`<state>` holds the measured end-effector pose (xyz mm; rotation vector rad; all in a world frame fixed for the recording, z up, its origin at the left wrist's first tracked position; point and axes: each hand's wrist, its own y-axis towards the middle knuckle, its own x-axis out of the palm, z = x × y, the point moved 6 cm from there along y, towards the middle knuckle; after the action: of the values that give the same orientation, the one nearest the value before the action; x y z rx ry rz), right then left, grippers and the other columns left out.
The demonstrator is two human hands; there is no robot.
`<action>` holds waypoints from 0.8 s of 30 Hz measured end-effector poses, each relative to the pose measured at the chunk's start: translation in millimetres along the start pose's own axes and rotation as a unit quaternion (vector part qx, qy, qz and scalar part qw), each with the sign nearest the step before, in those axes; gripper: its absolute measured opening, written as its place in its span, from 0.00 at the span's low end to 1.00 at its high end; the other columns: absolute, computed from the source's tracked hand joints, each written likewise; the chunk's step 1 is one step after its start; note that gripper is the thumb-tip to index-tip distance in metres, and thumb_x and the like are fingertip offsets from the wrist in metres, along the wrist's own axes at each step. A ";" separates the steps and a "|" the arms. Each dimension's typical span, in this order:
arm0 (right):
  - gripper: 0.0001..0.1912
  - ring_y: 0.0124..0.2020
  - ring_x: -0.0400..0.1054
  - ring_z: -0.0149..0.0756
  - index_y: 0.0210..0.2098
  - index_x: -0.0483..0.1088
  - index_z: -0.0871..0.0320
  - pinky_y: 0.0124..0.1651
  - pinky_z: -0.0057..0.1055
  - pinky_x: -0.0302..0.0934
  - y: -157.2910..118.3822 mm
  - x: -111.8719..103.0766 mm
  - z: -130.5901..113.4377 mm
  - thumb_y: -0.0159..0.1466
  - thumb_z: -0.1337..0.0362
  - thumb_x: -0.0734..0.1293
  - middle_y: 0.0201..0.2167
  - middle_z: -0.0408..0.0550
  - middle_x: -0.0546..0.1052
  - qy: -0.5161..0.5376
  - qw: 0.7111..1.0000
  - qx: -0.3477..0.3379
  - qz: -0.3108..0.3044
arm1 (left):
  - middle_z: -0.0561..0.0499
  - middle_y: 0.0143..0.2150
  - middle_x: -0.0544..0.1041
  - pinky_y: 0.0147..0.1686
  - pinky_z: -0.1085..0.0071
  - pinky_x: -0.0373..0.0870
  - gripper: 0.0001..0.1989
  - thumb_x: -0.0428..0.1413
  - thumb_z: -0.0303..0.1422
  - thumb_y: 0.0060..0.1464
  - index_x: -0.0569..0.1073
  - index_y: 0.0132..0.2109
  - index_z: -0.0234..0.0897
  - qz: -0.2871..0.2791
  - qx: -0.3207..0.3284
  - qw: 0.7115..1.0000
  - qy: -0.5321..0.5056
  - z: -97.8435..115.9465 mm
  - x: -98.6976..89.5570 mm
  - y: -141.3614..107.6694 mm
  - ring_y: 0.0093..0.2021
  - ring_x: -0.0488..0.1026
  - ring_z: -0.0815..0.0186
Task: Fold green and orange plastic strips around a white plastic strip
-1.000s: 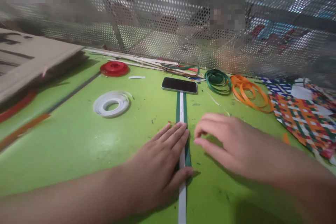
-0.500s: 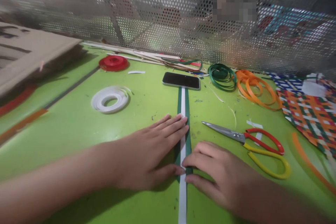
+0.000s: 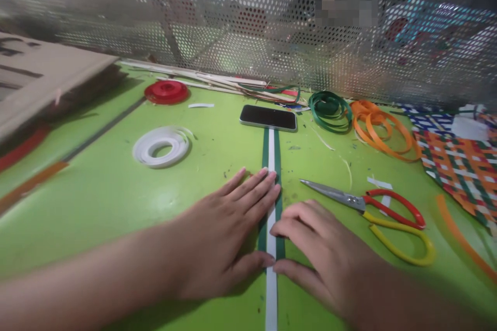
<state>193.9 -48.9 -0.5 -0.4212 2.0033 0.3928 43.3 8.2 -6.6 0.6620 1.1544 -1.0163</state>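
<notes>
A white strip (image 3: 271,292) runs lengthwise over green strips (image 3: 281,248) that show along both its sides. My left hand (image 3: 229,232) lies flat and open across them, fingertips on the strips and thumb on the white one. Close to its right, my right hand (image 3: 322,253) rests with bent fingers. Its index fingertip touches the white strip and its thumb tip is at that strip's right edge, with a gap between the two. A black-screened phone (image 3: 267,117) lies over the strips' far ends. Scissors (image 3: 355,201) with red and yellow handles lie right of my right hand.
Coils of white (image 3: 145,147), red (image 3: 166,92), green (image 3: 328,108) and orange strip (image 3: 373,124) lie on the green table (image 3: 97,207). A woven piece (image 3: 462,165) is at right, cardboard (image 3: 58,70) at left. A perforated metal panel (image 3: 248,46) stands behind.
The fingers of my left hand have spread apart a little. My right index finger and thumb have moved farther apart beside the strip. The strips and phone have stayed in place.
</notes>
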 end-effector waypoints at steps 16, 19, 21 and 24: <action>0.32 0.71 0.60 0.57 0.70 0.64 0.70 0.68 0.56 0.64 -9.1 13.9 -5.7 0.75 0.53 0.62 0.71 0.61 0.63 -0.191 0.976 -0.102 0.035 | 0.35 0.78 0.41 0.77 0.46 0.37 0.42 0.42 0.55 0.72 0.50 0.78 0.27 -0.005 -0.007 1.000 0.027 1.8 3.3 1.0 0.79 0.39 0.48; 0.32 0.69 0.64 0.58 0.67 0.67 0.71 0.67 0.54 0.67 -5.3 2.7 -12.0 0.76 0.51 0.60 0.69 0.62 0.66 -0.208 0.971 -0.109 0.041 | 0.35 0.78 0.42 0.77 0.44 0.39 0.45 0.42 0.58 0.70 0.51 0.78 0.27 -0.008 -0.014 1.000 0.021 -1.0 1.4 4.0 0.78 0.39 0.46; 0.32 0.68 0.66 0.57 0.65 0.70 0.70 0.66 0.52 0.68 -3.8 -2.0 -15.4 0.76 0.50 0.59 0.67 0.62 0.68 -0.217 0.968 -0.111 0.049 | 0.34 0.78 0.42 0.76 0.44 0.40 0.45 0.44 0.58 0.69 0.51 0.77 0.25 -0.009 -0.011 1.000 0.017 -1.9 0.9 5.9 0.78 0.39 0.46; 0.31 0.67 0.67 0.57 0.64 0.72 0.70 0.65 0.50 0.70 -3.9 0.6 -17.8 0.76 0.50 0.58 0.66 0.63 0.69 -0.228 0.965 -0.122 0.054 | 0.33 0.78 0.42 0.76 0.44 0.42 0.45 0.46 0.55 0.69 0.50 0.77 0.23 -0.013 0.001 1.000 0.017 -2.5 0.4 7.3 0.78 0.38 0.46</action>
<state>181.5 -60.3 6.5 -0.3363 1.5370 0.7395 48.9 13.2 -8.2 0.6706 1.1941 -1.0321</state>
